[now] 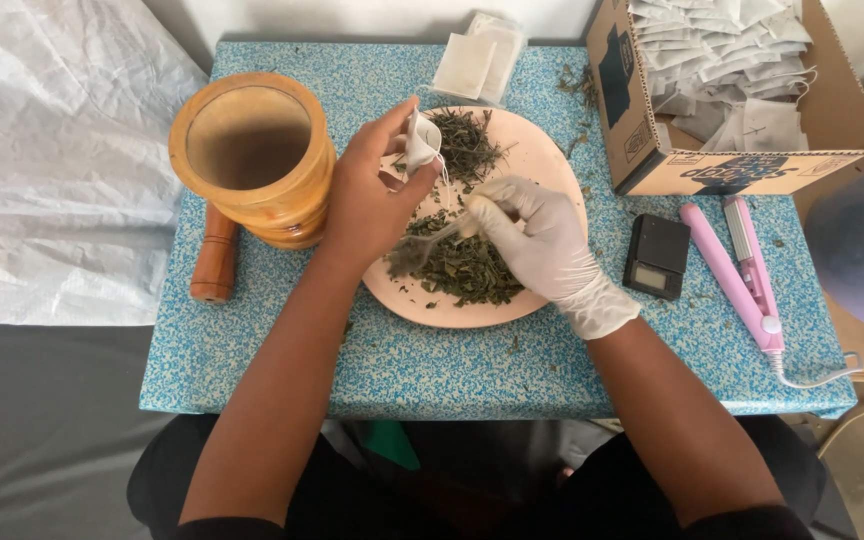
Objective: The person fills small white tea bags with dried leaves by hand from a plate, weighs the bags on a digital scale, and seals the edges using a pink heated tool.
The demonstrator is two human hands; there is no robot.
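Left hand (pixel 367 200) grips white sachet (pixel 419 143); brown box (pixel 652 160) right.

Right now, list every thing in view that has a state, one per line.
Left hand: bare, pinching a small white tea bag above the plate.
Right hand: gloved, holding a spoon loaded with leaves.
Pink plate: scattered with dried green leaves.
Wooden mortar: upright, empty.
Pestle: lying beside the mortar.
Cardboard box: open, full of bags.
Pink sealer: jaws apart.
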